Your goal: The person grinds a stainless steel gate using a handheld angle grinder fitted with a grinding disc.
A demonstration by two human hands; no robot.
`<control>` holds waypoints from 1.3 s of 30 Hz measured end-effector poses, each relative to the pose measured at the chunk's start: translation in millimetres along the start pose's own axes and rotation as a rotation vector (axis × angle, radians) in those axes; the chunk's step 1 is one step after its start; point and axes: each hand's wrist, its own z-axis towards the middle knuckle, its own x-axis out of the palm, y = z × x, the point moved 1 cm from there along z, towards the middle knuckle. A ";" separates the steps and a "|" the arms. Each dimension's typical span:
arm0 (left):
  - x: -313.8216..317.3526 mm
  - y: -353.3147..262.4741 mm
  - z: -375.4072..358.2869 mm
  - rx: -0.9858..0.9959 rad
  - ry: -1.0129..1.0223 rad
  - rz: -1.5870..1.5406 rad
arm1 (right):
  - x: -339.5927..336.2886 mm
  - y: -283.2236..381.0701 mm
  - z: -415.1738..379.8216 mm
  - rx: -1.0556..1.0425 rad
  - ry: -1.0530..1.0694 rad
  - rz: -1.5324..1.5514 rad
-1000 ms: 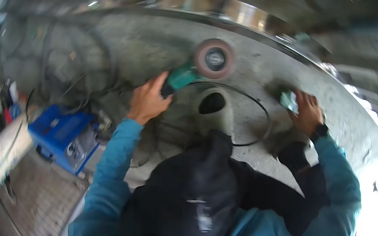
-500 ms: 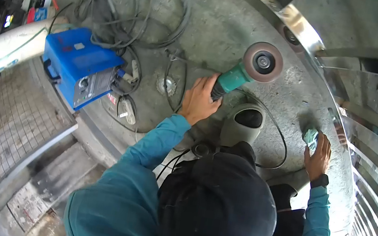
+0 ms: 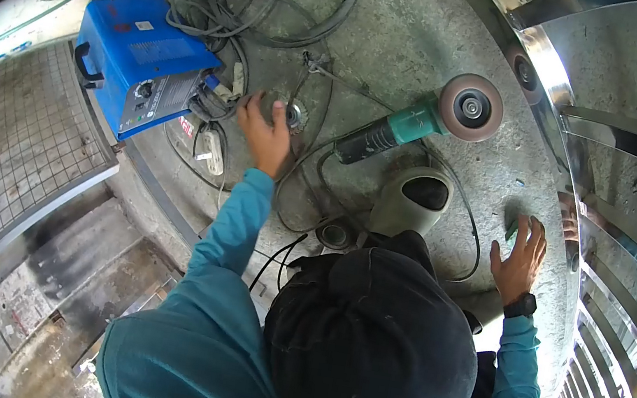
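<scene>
My left hand (image 3: 265, 137) has its fingers spread and holds nothing. Just beyond its fingertips a round metal disc (image 3: 293, 116) lies on the concrete floor. To the right rests a green and black angle grinder (image 3: 411, 124) with a brown disc facing up, untouched by either hand. My right hand (image 3: 520, 258) is low over the floor on the right, fingers apart. A small green item (image 3: 511, 232) shows beside its fingers, mostly hidden; whether they touch it is unclear.
A blue machine (image 3: 144, 63) stands at the left, with coiled cables (image 3: 223, 9) behind it. A power strip (image 3: 213, 153) lies near it. Curved shiny metal bars (image 3: 622, 230) run down the right side. A light-coloured boot (image 3: 409, 205) is below the grinder.
My left hand has let go of the grinder and moved left toward the metal disc. The grinder now lies flatter. My right hand shifted slightly, hiding more of the green item.
</scene>
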 end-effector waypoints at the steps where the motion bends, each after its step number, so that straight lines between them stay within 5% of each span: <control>1: -3.8 25.7 -1.8 -0.002 -0.005 0.002 | 0.1 3.8 3.2 -0.013 -0.002 -0.001; 4: -13.4 62.0 -12.6 -0.164 0.073 0.103 | -1.0 13.3 6.4 -0.059 -0.003 0.017; 10: -14.0 39.0 -46.2 -0.047 0.002 0.342 | -4.2 32.7 3.5 -0.142 0.002 0.152; 12: -6.1 31.6 -34.3 0.294 0.121 0.919 | -1.2 45.0 1.1 -0.497 0.023 -0.221; 13: 30.2 14.1 -19.4 0.625 -0.670 0.852 | -5.3 63.6 2.2 -0.381 -0.074 -0.174; 14: 107.5 -112.3 47.1 1.388 -0.503 0.849 | -22.2 69.8 13.9 -0.419 -0.164 0.039; 16: 159.4 -315.1 87.1 1.452 -0.738 0.406 | -125.8 77.9 28.1 -0.691 -0.460 0.190; 20: 57.8 -461.7 140.4 1.568 -0.855 0.038 | -237.6 70.1 7.1 -0.771 -0.618 -0.089; 28: -143.0 -534.5 197.4 1.697 -0.796 -0.178 | -373.3 51.6 -120.4 -0.633 -0.931 -0.367; 31: -189.8 -555.6 183.4 1.729 -0.762 -0.251 | -367.5 31.3 -155.7 -0.461 -1.110 -0.285; 33: -213.9 -571.0 159.1 1.747 -0.717 -0.282 | -334.7 9.0 -161.4 -0.197 -1.173 0.184; 35: -240.4 -623.3 127.9 1.764 -0.575 -0.457 | -291.1 -12.1 -152.3 -0.044 -0.915 0.355; 37: -263.6 -678.4 102.9 1.804 -0.400 -0.516 | -278.1 -24.9 -154.3 -0.043 -0.598 0.148; 39: -279.9 -728.8 84.4 1.824 -0.429 -0.408 | -274.6 -27.0 -159.0 -0.125 -0.743 0.248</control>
